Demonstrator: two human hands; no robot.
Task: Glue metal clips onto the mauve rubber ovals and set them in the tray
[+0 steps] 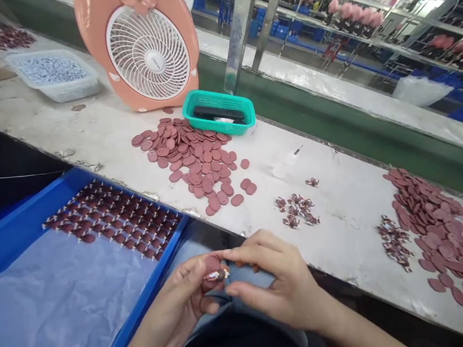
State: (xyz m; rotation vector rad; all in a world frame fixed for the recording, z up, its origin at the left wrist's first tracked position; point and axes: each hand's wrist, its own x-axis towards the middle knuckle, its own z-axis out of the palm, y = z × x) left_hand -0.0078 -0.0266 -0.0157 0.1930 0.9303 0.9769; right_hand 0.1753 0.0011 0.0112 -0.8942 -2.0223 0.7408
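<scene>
- The left hand (174, 292) grips a reddish-brown oval disc (212, 263) between its thumb and fingers, with a small brown-and-white piece (217, 275) at the disc's lower edge.
- Both lie above the person's lap, in front of the near edge of the workbench (256, 164); the small piece is probably a bow or knot, but it is too small to be sure.
- The right hand (276, 273) is beside them, its thumb and index finger spread apart with the tips close to the small piece; whether they touch it cannot be told.
- Beyond the hands, a loose pile of oval discs (201, 157) spreads over the benchtop, reaching a teal perforated basket (244, 106) that holds dark, long items (219, 112).
- Right of that pile is a small cluster of brown pieces (298, 210); farther right, another cluster (394, 243) sits just beside a second disc pile (444, 231).
- Left of the person, a blue tray (126, 318) with a pale liner (57, 310) bears close rows of dark reddish-brown pieces with white ends (122, 219).
- An orange animal-shaped fan (87, 21) stands behind the basket, and a translucent plastic tub (73, 92) of pale bits is left of it.
</scene>
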